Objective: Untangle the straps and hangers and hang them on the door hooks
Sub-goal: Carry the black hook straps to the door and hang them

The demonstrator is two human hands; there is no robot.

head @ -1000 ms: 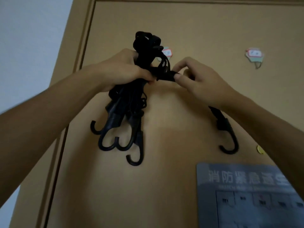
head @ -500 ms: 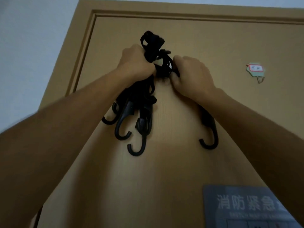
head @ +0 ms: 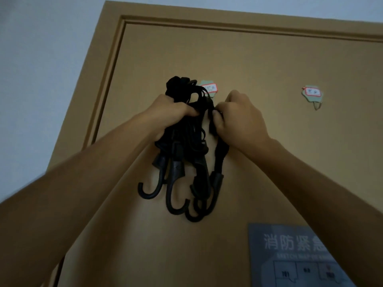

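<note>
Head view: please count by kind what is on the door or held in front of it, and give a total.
Door hook plates: 2 (left plate, right plate)
Grey sign: 1
Black strap bundle: 1
Hands: 2 (left hand, right hand), both gripping the bundle
Total: 6

Both hands (head: 172, 114) (head: 240, 119) around black straps (head: 186, 141) near door hook (head: 208, 89)

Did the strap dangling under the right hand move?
Yes. The strap swung left: earlier its end hung above the grey sign, now it hangs left of the sign, beside the bundle.
</note>
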